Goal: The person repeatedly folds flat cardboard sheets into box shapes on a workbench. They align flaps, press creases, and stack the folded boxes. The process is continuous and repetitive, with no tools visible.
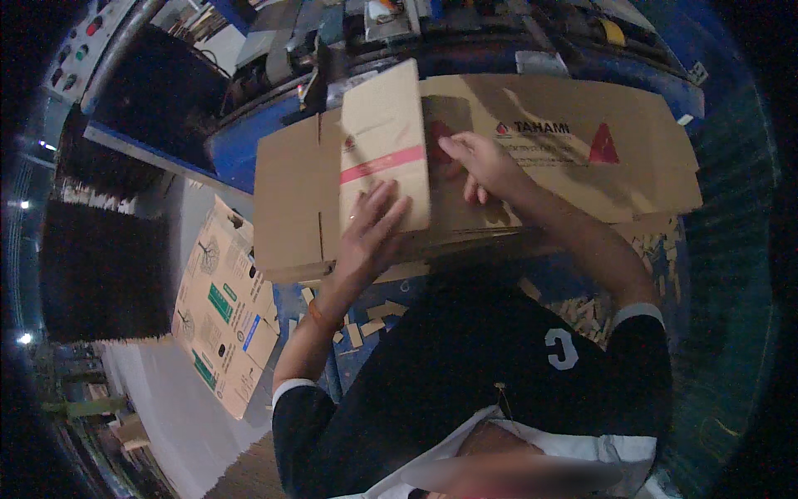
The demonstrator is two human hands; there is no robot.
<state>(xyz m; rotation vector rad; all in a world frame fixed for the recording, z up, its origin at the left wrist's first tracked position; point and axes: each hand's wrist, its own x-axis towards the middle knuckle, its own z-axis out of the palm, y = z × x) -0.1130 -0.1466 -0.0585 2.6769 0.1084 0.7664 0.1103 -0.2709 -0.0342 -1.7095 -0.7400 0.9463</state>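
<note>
A pale cardboard panel with a pink stripe stands out over a stack of flat brown cardboard boxes. My left hand lies on the lower part of this panel, fingers stretched out and apart. To the right of the panel's edge, my right hand hovers over or touches the top box; I cannot tell which. Its fingers are loosely bent, with a gap between thumb and fingers, and nothing shows in them. The top box bears dark print and red triangular marks.
Beyond the stack runs a blue machine with a control panel at far left. A printed cardboard sheet leans low on the left. Small cardboard offcuts litter the blue surface near me. A dark stack stands farther left.
</note>
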